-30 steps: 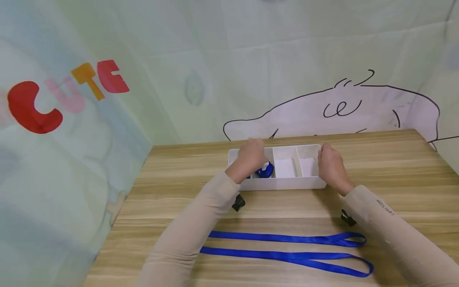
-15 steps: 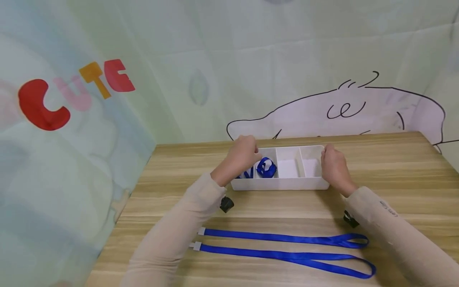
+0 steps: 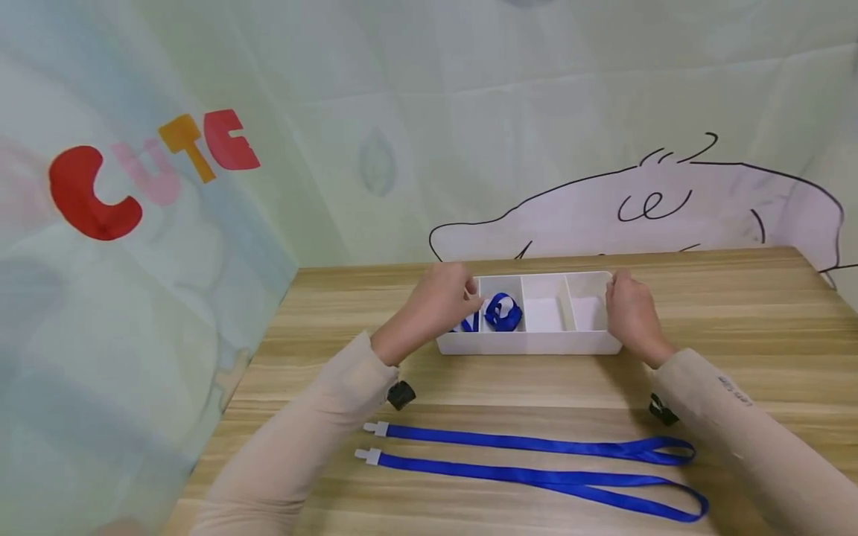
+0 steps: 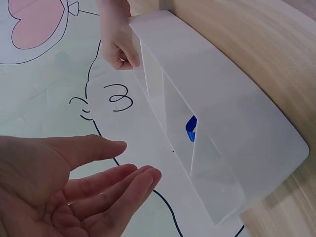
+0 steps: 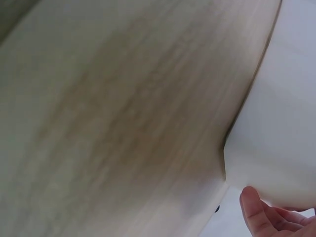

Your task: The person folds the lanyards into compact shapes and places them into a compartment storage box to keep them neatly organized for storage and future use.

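A white box [image 3: 529, 343] split into compartments stands near the table's back edge. One coiled blue lanyard [image 3: 503, 313] lies in its second compartment from the left, and more blue strap [image 3: 470, 322] shows in the leftmost one, partly behind my left hand [image 3: 436, 298]. That hand hovers over the box's left end; in the left wrist view its thumb and fingers [image 4: 106, 187] are apart with nothing between them. At the opposite end my right hand [image 3: 632, 316] grips the box's wall, thumb [image 5: 253, 210] against the outside in the right wrist view.
Two blue lanyards with pale clips, an upper one [image 3: 503, 441] and a lower one [image 3: 482, 472], lie stretched side by side on the wooden table [image 3: 322, 394] in front of the box. A printed cloth [image 3: 375, 89] hangs behind the table.
My left hand has drawn back leftward from the second compartment, leaving the coiled lanyard there in full view. My right hand keeps its grip on the box's right end.
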A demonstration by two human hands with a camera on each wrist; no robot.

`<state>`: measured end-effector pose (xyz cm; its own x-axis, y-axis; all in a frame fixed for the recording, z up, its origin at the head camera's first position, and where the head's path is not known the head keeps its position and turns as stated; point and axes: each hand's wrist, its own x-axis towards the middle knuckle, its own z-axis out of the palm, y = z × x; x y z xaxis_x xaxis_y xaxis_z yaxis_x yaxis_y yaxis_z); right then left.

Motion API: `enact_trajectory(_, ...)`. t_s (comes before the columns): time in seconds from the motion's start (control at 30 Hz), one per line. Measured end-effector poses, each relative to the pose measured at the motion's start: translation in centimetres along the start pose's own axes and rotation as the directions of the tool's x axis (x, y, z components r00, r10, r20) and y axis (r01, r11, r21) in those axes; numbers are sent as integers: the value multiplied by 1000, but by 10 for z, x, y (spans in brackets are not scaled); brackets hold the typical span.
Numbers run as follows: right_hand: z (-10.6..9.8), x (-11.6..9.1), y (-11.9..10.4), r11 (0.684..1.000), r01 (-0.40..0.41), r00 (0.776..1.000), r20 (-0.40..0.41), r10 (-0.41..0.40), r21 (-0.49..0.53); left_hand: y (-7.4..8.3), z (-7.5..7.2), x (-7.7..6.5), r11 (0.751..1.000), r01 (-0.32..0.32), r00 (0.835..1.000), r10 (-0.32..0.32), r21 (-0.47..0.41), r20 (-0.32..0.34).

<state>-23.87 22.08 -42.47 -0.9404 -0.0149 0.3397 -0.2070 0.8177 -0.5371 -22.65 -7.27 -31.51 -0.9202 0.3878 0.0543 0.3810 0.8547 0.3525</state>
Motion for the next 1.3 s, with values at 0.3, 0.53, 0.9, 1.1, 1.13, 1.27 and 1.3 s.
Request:
enact_trajectory(0.3, -6, 1, 8, 997, -63, 996, 65, 60, 49, -7, -3, -13, 999, -39, 999, 39, 12, -4)
enact_trajectory(0.53, -18, 1, 12, 980, -140, 985, 124, 123, 143, -18, -7, -26, 999, -32, 999, 32, -10, 31)
enact_trajectory(0.9, -46, -9, 8, 989, -93, 991, 109, 80, 115, -41, -7, -46, 996, -2, 996, 9, -85, 86)
enact_trajectory(1.1, -67, -19, 9, 995, 32, 969, 241, -54, 94, -51, -7, -61, 989, -11, 988, 34, -148, 152)
enact_trajectory(1.13, -69, -21, 9, 994, 49, 956, 285, -76, 100, -53, -7, -63, 987, -13, 985, 40, -159, 165)
enact_trajectory(1.27, -78, -34, 8, 991, 69, 879, 464, -113, 111, -63, -6, -73, 982, -38, 971, 80, -185, 224)
enact_trajectory(1.3, -79, -38, 8, 992, 70, 859, 500, -115, 107, -65, -6, -76, 980, -37, 967, 85, -195, 241)
